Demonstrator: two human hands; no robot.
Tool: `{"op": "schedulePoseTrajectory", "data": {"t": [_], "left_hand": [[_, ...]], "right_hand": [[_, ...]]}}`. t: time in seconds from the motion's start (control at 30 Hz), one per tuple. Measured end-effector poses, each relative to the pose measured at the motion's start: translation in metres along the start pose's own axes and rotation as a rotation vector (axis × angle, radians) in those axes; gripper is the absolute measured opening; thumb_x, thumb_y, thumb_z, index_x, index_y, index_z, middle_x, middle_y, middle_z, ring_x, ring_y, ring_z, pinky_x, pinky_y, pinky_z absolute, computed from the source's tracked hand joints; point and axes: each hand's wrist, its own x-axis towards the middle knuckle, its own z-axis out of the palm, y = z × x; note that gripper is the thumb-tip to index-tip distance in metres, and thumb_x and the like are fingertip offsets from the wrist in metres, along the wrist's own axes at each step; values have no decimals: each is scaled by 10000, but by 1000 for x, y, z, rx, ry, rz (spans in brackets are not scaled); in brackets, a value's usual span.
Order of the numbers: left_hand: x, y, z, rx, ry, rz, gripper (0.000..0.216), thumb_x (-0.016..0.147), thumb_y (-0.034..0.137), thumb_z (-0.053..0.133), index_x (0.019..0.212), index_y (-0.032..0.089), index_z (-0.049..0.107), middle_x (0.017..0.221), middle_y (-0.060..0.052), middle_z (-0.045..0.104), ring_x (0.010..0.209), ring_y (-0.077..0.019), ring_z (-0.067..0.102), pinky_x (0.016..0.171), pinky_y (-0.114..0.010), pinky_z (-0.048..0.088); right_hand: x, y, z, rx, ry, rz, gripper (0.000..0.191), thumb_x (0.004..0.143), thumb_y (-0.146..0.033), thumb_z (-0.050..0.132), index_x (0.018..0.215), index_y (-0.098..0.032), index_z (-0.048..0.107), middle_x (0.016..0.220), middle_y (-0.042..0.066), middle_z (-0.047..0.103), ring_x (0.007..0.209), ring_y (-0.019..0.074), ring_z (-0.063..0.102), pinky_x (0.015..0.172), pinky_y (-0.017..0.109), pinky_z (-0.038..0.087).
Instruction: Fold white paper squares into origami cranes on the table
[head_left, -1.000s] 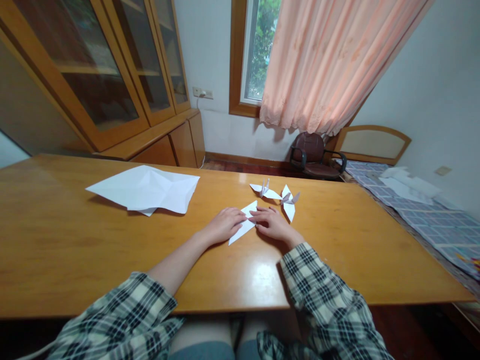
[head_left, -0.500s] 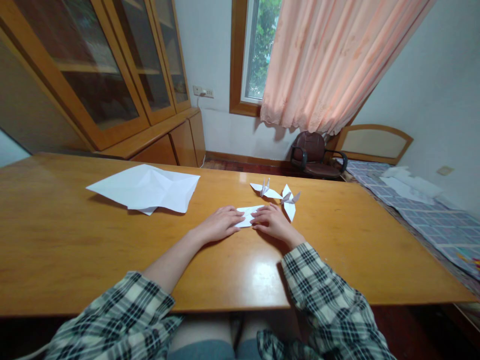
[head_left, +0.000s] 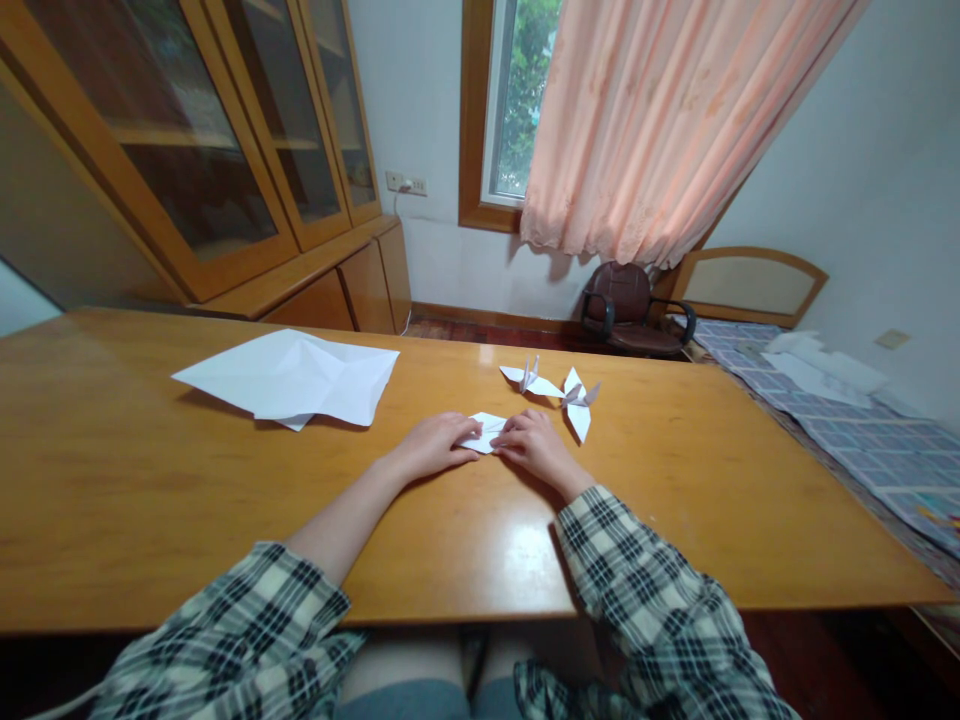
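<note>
A small folded white sheet of paper (head_left: 487, 430) lies on the wooden table (head_left: 450, 540) between my two hands. My left hand (head_left: 437, 446) grips its left end, fingertips on top and thumb at the near edge. On the other side, the fingers of my right hand (head_left: 537, 446) are bent together and pinch the paper's right part. Part of the paper is hidden under the fingers. Just beyond my right hand are two finished paper cranes, one (head_left: 529, 379) farther back and one (head_left: 578, 402) to its right, nearly touching.
Larger creased white paper sheets (head_left: 300, 375) lie at the left of the table. Past the far edge stand a glass-door cabinet (head_left: 285, 235) and a brown armchair (head_left: 628, 305). A bed with a checked cover (head_left: 810, 400) runs along the right.
My right hand has shifted slightly left and its fingers have drawn closer on the paper. The folded paper has turned a little and moved left. The cranes and large sheets stay put.
</note>
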Motion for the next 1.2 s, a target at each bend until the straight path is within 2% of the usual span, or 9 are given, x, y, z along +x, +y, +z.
{"op": "schedulePoseTrajectory", "data": {"t": [0.13,0.37,0.6,1.0,1.2], "left_hand": [[3,-3,3,15,17,-24,301,850,453,595,1065,247,641,1000,-53,666,922,-222,602,775,-301,446],[5,-12,5,-44,29,58,267,874,412,584,1060,232,650,1005,-49,682,954,-217,596,818,-301,437],[5,-8,3,-90,53,99,182,889,375,575,900,214,660,969,-42,691,940,-206,601,826,-291,438],[3,-12,8,-137,53,68,253,935,370,491,1071,219,642,1065,-69,680,1002,-220,602,880,-323,450],[3,-5,2,-115,67,47,255,936,370,472,937,193,655,931,-61,682,855,-198,610,760,-288,443]], "right_hand": [[1,4,3,-12,24,-15,165,869,-368,648,957,-282,758,950,51,665,914,202,496,783,334,325],[1,5,6,4,28,-77,176,846,-350,681,988,-271,749,957,61,651,913,203,488,794,342,319],[3,-3,10,13,35,-85,176,866,-323,660,1016,-273,738,969,58,636,913,199,478,780,336,312],[9,-14,15,23,31,99,206,865,-431,638,930,-275,755,953,42,635,914,190,493,781,318,297],[13,-19,15,34,27,238,178,901,-359,611,893,-230,732,929,36,637,915,177,501,774,312,278]]}}
